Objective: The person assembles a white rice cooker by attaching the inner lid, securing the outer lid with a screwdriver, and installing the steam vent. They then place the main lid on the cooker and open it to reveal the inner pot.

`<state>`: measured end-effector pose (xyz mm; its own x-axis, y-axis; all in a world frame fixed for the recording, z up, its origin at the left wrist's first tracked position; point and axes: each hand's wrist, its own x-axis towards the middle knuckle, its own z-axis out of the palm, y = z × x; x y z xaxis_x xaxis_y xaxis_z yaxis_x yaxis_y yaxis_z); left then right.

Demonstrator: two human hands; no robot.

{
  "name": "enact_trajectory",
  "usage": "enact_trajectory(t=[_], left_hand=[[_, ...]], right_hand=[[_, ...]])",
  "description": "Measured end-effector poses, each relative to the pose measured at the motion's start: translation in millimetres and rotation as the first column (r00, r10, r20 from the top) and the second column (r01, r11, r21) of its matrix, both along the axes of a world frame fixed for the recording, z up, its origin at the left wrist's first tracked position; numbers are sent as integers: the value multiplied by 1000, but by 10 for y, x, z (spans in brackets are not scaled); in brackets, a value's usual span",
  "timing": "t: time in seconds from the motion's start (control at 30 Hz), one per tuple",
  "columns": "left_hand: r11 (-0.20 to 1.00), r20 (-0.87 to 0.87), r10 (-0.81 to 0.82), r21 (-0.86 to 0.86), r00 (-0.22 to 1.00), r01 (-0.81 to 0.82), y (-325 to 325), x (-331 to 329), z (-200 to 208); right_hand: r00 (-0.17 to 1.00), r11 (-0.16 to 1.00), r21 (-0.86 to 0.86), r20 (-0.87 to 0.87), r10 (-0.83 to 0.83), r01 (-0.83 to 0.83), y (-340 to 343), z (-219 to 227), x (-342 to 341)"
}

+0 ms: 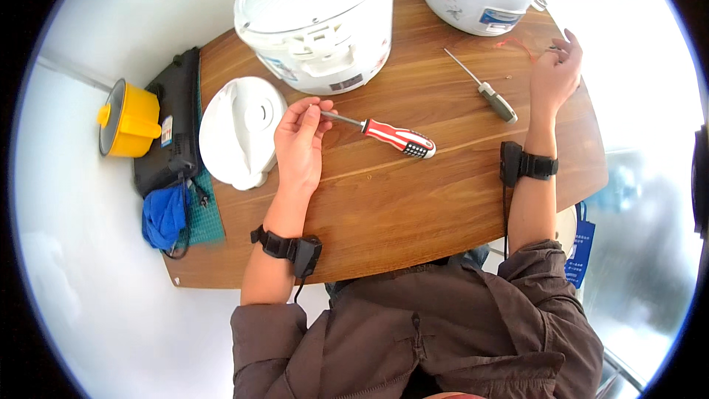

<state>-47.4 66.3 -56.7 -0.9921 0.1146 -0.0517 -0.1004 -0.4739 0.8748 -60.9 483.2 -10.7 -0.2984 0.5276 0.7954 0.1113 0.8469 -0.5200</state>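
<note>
- My left hand (299, 144) sits left of centre, thumb and fingers pinched together.
- My left forearm (283, 214) slants up from the lower frame.
- My right hand (554, 81) is at upper right, fingers loosely bent.
- My right forearm (533, 207) runs nearly vertical below.

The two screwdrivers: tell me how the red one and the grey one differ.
The red screwdriver is held near its tip in the left hand's grip; the grey screwdriver lies on the table, untouched.
The red one's handle has white stripes and a dark, patterned end; the grey one's is plainer.
The red one's tip is hidden by fingers; the grey one's shaft is fully bare.
Both have slim metal shafts.
</note>
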Motion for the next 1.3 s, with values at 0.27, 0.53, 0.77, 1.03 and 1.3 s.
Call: enact_trajectory(t=[0.27,0.53,0.77,1.03,1.3], left_hand=[[996,5,75,44,997,-75,30,7,8],[997,-3,62,54,998,-62,20,11,5],[985,-14,26,174,1000,-23,19,15,50],[974,-26,25,224,999,-18,8,30,53],[991,-44,21,132,999,-15,14,2,-27]], right_hand=[[362,432,-324,255,897,-841,-1268,164,217],[-94,147,-478,444,891,-866,-1690,-32,312],[-79,133,-653,285,955,-745,-1712,-105,319],[-43,123,-642,237,970,-756,-1736,-95,318],[-78,114,-599,284,956,-792,-1706,-82,309]])
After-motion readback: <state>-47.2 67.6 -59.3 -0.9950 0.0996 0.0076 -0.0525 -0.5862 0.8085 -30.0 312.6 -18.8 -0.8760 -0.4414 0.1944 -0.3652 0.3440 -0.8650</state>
